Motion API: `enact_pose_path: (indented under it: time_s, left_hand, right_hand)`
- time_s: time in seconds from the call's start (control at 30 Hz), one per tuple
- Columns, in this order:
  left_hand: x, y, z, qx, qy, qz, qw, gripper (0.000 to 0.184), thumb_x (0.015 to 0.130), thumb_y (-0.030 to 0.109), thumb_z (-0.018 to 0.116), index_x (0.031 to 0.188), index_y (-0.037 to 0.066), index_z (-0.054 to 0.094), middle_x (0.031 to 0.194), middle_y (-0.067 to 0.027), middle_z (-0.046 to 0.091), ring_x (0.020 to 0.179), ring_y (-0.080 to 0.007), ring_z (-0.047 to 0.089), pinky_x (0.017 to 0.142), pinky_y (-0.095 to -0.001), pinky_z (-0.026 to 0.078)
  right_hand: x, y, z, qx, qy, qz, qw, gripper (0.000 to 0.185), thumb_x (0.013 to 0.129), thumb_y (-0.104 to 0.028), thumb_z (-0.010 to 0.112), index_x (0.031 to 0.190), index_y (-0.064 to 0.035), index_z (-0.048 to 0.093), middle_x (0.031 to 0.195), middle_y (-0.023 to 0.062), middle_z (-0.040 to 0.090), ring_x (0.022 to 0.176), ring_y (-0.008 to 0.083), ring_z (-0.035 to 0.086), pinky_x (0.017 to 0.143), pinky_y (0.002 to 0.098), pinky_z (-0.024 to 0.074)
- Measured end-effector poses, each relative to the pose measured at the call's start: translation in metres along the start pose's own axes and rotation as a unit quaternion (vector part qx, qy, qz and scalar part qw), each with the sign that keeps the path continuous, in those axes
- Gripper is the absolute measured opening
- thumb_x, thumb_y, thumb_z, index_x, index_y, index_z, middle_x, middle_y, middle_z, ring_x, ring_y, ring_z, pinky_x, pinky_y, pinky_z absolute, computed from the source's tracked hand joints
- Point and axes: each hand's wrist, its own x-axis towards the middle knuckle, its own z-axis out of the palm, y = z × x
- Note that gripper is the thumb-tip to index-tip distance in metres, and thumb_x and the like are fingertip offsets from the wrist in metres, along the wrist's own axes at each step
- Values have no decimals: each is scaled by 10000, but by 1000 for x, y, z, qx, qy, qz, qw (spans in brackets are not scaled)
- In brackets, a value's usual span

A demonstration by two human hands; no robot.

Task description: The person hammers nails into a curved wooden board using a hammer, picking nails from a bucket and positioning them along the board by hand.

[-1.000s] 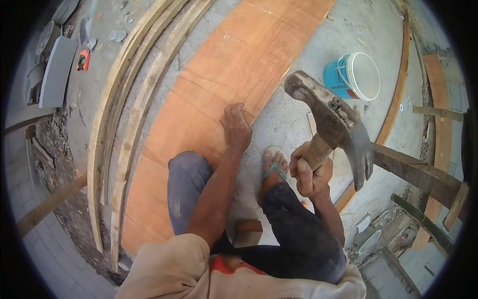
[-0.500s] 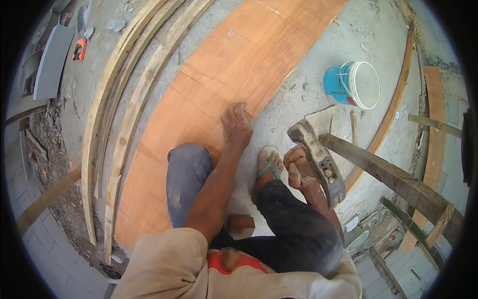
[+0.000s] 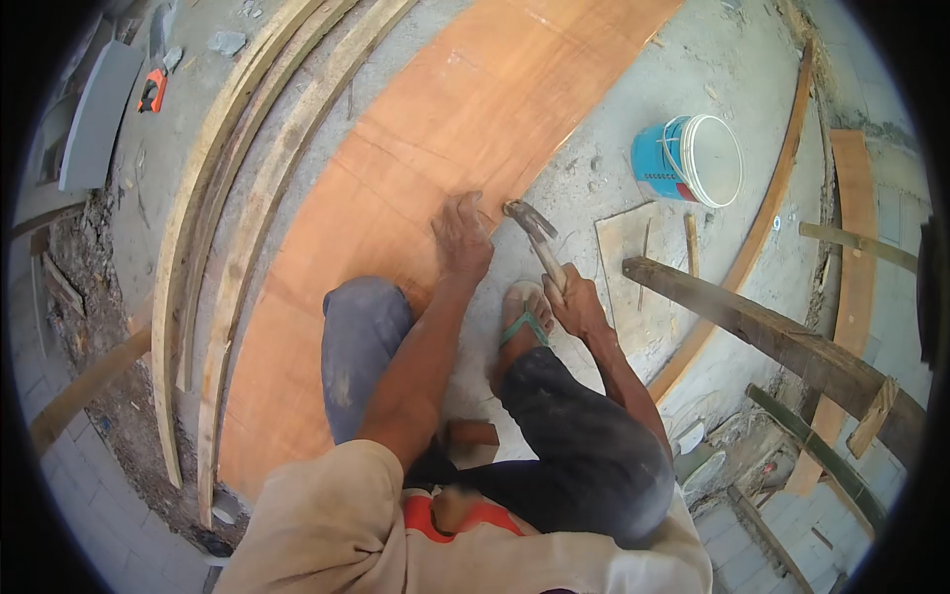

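Note:
A long reddish-brown wooden panel [image 3: 396, 148] runs diagonally across the floor under my knee. My left hand [image 3: 463, 238] rests at its right edge, fingers bent and close together; whatever they may pinch is too small to make out. My right hand [image 3: 576, 302] grips the handle of a claw hammer [image 3: 534, 226]. The hammer's head is at the panel's edge, just right of my left fingers.
Three long timber strips [image 3: 265, 198] lie left of the panel. A blue bucket [image 3: 658, 158] stands at upper right. A thick beam [image 3: 752, 322] juts in from the right, near a thin board [image 3: 623, 247]. An orange-handled saw [image 3: 151, 91] lies at upper left.
The hammer has swung from a raised position near the camera down and left to the panel's edge. My left hand has stayed at nearly the same spot on the panel.

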Motion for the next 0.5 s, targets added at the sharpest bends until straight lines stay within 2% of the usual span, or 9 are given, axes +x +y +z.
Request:
enact_pose_path:
  time_s: [0.07, 0.13, 0.17, 0.23, 0.27, 0.33, 0.4, 0.47, 0.5]
  left_hand:
    - [22, -1, 6, 0, 18, 7, 1000, 547, 875, -69, 587, 1405, 51, 523, 1328, -176, 601, 1241, -370, 571, 989, -525, 410]
    - [7, 3, -4, 0, -30, -15, 999, 532, 892, -60, 583, 1408, 56, 523, 1315, -175, 603, 1231, -372, 574, 983, -531, 412]
    - [9, 2, -2, 2, -28, -16, 999, 532, 892, -60, 583, 1408, 56, 523, 1315, -175, 603, 1231, -372, 574, 983, -531, 412]
    - [6, 3, -4, 7, -19, -17, 1000, 506, 916, -41, 596, 1407, 54, 521, 1287, -174, 610, 1215, -370, 581, 975, -537, 412]
    - [5, 2, -4, 7, -17, -13, 1000, 506, 916, -41, 596, 1407, 54, 521, 1287, -174, 610, 1215, -370, 581, 975, -537, 412]
    - [7, 2, -3, -9, -3, -3, 1000, 456, 948, -17, 603, 1392, 47, 523, 1281, -179, 601, 1198, -372, 583, 976, -544, 407]
    - [20, 0, -3, -22, 8, 0, 1000, 428, 962, -10, 594, 1381, 38, 521, 1278, -186, 593, 1195, -371, 583, 980, -546, 405]
    - [0, 8, -14, -33, -3, -12, 999, 400, 977, -2, 584, 1370, 30, 519, 1276, -193, 586, 1192, -369, 582, 985, -547, 402]
    - [8, 14, -14, -82, 36, -57, 994, 406, 966, 8, 603, 1358, 51, 511, 1261, -187, 567, 1176, -364, 582, 980, -545, 396]
  right_hand:
    - [1, -20, -18, 77, 11, -1, 997, 344, 1088, -284, 654, 1120, 58, 640, 755, 176, 725, 716, 349, 758, 667, 451, 579]
    - [-19, -21, -7, 114, 25, -2, 993, 345, 1083, -275, 661, 1132, 65, 640, 785, 188, 735, 735, 343, 762, 670, 429, 577]
    - [-15, -13, 9, 166, 121, -98, 974, 346, 1081, -275, 662, 1131, 66, 637, 775, 190, 736, 727, 332, 766, 662, 418, 576]
    - [-10, -4, 30, 269, 197, -199, 921, 347, 1080, -279, 661, 1093, 68, 640, 699, 160, 713, 639, 284, 743, 620, 406, 575]
    - [-2, 2, 30, 270, 200, -201, 920, 347, 1080, -279, 661, 1093, 68, 640, 699, 160, 713, 639, 284, 743, 620, 406, 575]
    - [19, 22, 24, 74, 58, -60, 994, 360, 1093, -285, 646, 1047, 72, 640, 660, 120, 693, 570, 244, 697, 578, 404, 566]
    - [8, -13, -3, 85, 46, -33, 995, 388, 1098, -315, 648, 1036, 69, 641, 652, 111, 680, 564, 201, 678, 546, 381, 554]
    - [-18, -15, 1, 203, 49, 6, 978, 382, 1086, -328, 683, 1049, 49, 636, 661, 99, 677, 556, 166, 661, 518, 357, 530]
    - [-30, -10, 10, 288, 72, 2, 955, 348, 1077, -332, 711, 1034, 5, 636, 664, 45, 637, 535, 117, 598, 485, 319, 483]
